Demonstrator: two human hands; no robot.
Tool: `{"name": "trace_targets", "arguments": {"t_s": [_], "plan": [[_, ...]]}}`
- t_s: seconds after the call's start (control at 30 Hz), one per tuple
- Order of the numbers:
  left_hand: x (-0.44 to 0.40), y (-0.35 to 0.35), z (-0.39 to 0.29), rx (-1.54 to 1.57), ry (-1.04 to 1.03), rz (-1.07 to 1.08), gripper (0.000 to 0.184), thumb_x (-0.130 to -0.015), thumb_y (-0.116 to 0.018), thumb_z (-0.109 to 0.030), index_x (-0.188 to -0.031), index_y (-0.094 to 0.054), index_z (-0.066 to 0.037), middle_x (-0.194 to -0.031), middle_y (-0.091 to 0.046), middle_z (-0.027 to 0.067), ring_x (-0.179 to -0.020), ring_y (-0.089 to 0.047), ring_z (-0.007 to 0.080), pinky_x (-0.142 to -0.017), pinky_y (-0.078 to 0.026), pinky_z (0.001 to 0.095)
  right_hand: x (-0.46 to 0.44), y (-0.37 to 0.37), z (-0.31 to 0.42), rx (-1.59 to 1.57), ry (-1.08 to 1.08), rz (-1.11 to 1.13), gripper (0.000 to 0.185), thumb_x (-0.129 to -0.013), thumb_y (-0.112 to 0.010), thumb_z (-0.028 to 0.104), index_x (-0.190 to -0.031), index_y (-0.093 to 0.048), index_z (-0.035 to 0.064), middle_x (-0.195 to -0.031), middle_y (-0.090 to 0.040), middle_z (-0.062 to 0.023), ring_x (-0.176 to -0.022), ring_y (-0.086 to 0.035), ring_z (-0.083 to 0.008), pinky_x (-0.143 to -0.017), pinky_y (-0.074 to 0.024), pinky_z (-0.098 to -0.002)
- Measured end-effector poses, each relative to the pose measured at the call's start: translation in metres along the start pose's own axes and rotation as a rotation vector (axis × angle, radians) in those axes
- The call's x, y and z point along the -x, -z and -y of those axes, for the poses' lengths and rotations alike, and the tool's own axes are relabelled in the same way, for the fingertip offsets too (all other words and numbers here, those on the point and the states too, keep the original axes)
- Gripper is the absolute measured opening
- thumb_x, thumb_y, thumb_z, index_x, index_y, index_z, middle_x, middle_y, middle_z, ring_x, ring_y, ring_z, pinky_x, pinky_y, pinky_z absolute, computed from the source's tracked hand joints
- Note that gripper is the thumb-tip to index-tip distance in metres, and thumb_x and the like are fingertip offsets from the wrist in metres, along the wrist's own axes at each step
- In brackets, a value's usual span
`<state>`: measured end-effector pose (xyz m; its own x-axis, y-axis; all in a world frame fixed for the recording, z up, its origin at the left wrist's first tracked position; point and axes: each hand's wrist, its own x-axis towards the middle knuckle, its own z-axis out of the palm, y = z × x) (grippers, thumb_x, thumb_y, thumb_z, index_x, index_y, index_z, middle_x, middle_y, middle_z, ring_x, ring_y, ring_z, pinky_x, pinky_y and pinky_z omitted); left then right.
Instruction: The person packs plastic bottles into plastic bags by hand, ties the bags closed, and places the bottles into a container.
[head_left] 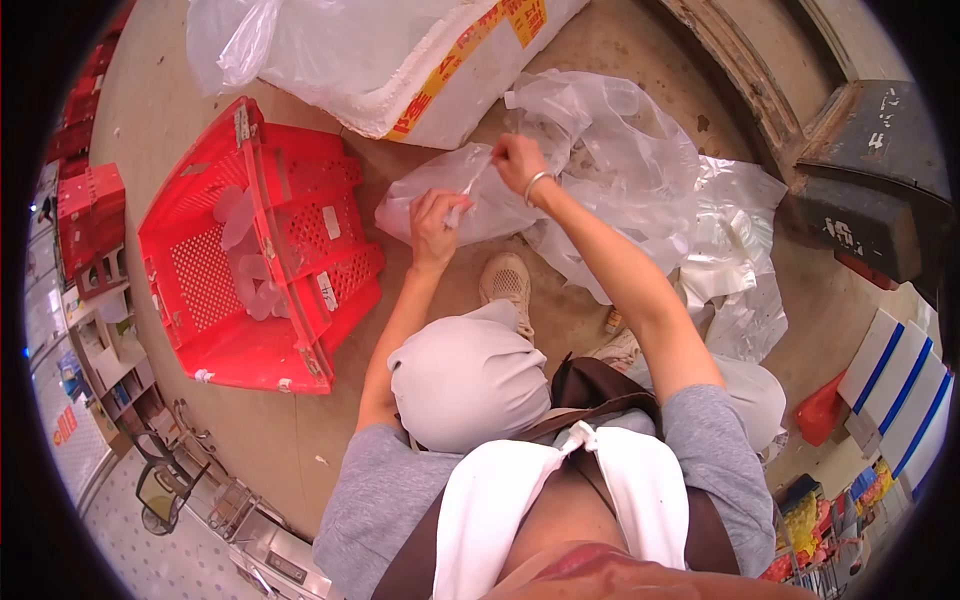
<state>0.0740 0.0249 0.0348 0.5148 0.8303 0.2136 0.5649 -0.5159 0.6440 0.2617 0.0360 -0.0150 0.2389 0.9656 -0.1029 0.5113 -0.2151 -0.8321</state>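
Both hands are out in front of me, low over the floor, gripping a clear plastic bag [395, 208]. My left hand [435, 227] is closed on one part of it, with a twisted strip of film showing by the fingers. Higher and to the right, my right hand [519, 165] pinches another part, fingers bent; a bracelet circles that wrist. Film stretches between the two hands. Under and beyond my right forearm spreads a larger crumpled clear plastic sheet [640, 150]. Whether it joins the held bag, I cannot tell.
A red plastic basket [205, 340] with translucent pieces inside stands left. Ahead is a white foam box [455, 105] draped with plastic. Shiny wrapping [725, 250] lies right, near a dark machine part [870, 180]. My shoe [507, 285] is just below my hands.
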Motion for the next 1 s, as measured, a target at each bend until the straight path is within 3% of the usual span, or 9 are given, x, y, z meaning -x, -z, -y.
{"name": "trace_targets", "arguments": {"t_s": [0.2,0.3,0.37,0.5,0.6,0.73,0.83,0.87,1.0], "plan": [[0.015,0.006,0.005,-0.008,0.051,-0.063,0.013,-0.076,-0.066,-0.015,-0.081,-0.059,-0.005,-0.079,-0.057,0.0088,-0.079,-0.053,0.0311,-0.074,-0.040,0.0414,-0.013,0.001,0.006,-0.017,-0.146,-0.012,0.010,-0.070,-0.054,0.003,-0.075,-0.062,0.0016,-0.079,-0.063,-0.0196,-0.076,-0.060,-0.0369,-0.069,-0.0485,-0.0405],[-0.013,-0.007,0.018,-0.104,0.051,0.064,0.017,-0.076,-0.066,-0.018,-0.082,-0.058,-0.005,-0.075,-0.056,0.0102,-0.077,-0.053,0.0312,-0.068,-0.041,0.0415,0.011,0.031,0.058,-0.299,0.162,0.200,0.009,-0.070,-0.058,0.003,-0.078,-0.060,-0.0012,-0.076,-0.062,-0.0177,-0.072,-0.062,-0.0308,-0.065,-0.0485,-0.0347],[-0.025,-0.004,0.019,-0.109,0.056,0.224,0.018,-0.076,-0.066,-0.018,-0.082,-0.057,-0.004,-0.073,-0.055,0.0116,-0.074,-0.054,0.0309,-0.064,-0.041,0.0412,0.031,0.046,0.073,-0.182,0.389,0.191,0.008,-0.073,-0.058,0.002,-0.080,-0.059,-0.0011,-0.074,-0.062,-0.0158,-0.070,-0.062,-0.0258,-0.064,-0.0483,-0.0322],[-0.014,0.047,-0.030,-0.067,-0.071,0.345,0.016,-0.076,-0.066,-0.017,-0.078,-0.056,-0.004,-0.068,-0.053,0.0126,-0.062,-0.054,0.0297,-0.055,-0.041,0.0390,0.059,0.094,0.091,-0.413,0.385,0.159,0.007,-0.075,-0.060,-0.003,-0.082,-0.058,-0.0011,-0.079,-0.063,-0.0119,-0.071,-0.061,-0.0196,-0.066,-0.0481,-0.0294],[-0.038,0.093,-0.083,0.045,-0.097,0.199,0.015,-0.076,-0.066,-0.014,-0.074,-0.055,-0.003,-0.065,-0.052,0.0121,-0.058,-0.053,0.0291,-0.052,-0.041,0.0366,0.065,0.156,0.122,-0.553,0.413,0.137,0.007,-0.077,-0.062,-0.001,-0.083,-0.059,-0.0012,-0.078,-0.063,-0.0095,-0.070,-0.062,-0.0169,-0.065,-0.0490,-0.0271],[-0.100,0.174,-0.161,0.024,-0.121,-0.072,0.015,-0.080,-0.064,-0.008,-0.072,-0.054,0.001,-0.062,-0.049,0.0077,-0.057,-0.047,0.0149,-0.054,-0.040,0.0275,0.056,0.235,0.129,-0.537,0.376,-0.157,0.007,-0.079,-0.062,0.002,-0.085,-0.060,-0.0013,-0.077,-0.062,-0.0036,-0.068,-0.058,-0.0091,-0.064,-0.0477,-0.0233],[-0.172,0.222,-0.175,0.149,-0.113,-0.502,0.014,-0.084,-0.056,-0.005,-0.093,-0.064,0.001,-0.083,-0.062,0.0007,-0.073,-0.053,0.0086,-0.069,-0.044,0.0228,0.042,0.265,0.104,-0.398,0.189,-0.061,0.008,-0.080,-0.062,0.005,-0.084,-0.059,-0.0018,-0.076,-0.061,-0.0024,-0.066,-0.056,-0.0084,-0.060,-0.0457,-0.0222],[-0.201,0.242,-0.182,0.228,-0.329,-0.482,0.021,-0.087,-0.055,-0.018,-0.091,-0.062,0.002,-0.083,-0.060,0.0033,-0.077,-0.055,0.0107,-0.073,-0.044,0.0253,0.040,0.268,0.092,-0.331,0.173,0.008,0.007,-0.081,-0.061,0.005,-0.084,-0.059,-0.0015,-0.076,-0.060,-0.0016,-0.066,-0.055,-0.0076,-0.061,-0.0456,-0.0215],[-0.331,0.293,-0.118,0.233,-0.164,-0.512,0.034,-0.090,-0.044,-0.029,-0.108,-0.059,-0.004,-0.097,-0.060,0.0051,-0.090,-0.056,0.0164,-0.078,-0.044,0.0288,0.053,0.253,0.023,-0.104,0.084,0.199,0.008,-0.081,-0.061,0.007,-0.083,-0.058,-0.0007,-0.074,-0.058,-0.0001,-0.066,-0.054,-0.0060,-0.060,-0.0445,-0.0204]]}}
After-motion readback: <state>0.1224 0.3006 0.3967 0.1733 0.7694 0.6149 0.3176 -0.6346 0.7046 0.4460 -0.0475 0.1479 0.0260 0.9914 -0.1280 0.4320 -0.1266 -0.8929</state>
